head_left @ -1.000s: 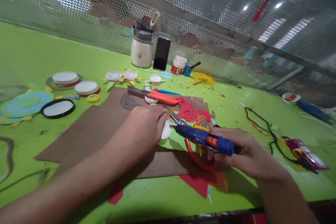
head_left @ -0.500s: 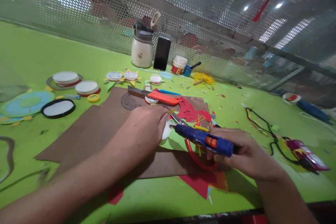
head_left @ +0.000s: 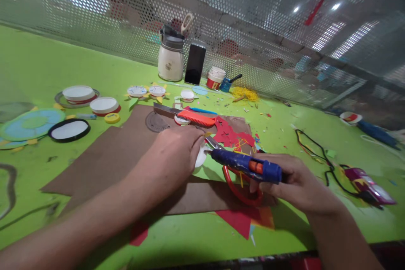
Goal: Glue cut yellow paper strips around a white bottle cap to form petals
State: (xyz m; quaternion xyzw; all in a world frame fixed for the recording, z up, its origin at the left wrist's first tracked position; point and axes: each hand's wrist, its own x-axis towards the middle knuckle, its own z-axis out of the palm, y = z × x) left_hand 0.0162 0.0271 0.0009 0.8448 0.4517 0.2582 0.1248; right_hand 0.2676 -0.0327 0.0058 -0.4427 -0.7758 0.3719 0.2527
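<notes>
My right hand (head_left: 289,181) is wrapped round a blue glue gun (head_left: 245,164) with an orange part in its side. The gun's nozzle points left and meets the edge of a small white disc (head_left: 200,157). That disc is pinched in my left hand (head_left: 177,147), whose fingertips are mostly hidden behind the back of the hand. Under the gun lie scissors with red handles (head_left: 236,192), their blades partly covered. Brown cardboard (head_left: 104,156) spreads beneath both hands. Just beyond them rests an orange-handled utility knife (head_left: 196,118).
Red paper scraps (head_left: 228,133) lie beyond the gun. White lids (head_left: 104,104), paper flowers (head_left: 136,91) and a black-rimmed lid (head_left: 68,130) sit to the left. A white jug (head_left: 171,61), a phone (head_left: 195,64) and a paint tub (head_left: 216,78) stand by the mesh. A corded purple object (head_left: 368,183) lies right.
Both hands, the disc and the glue gun stay almost where they were. The gun has tipped very slightly, and the whole view has shifted a touch.
</notes>
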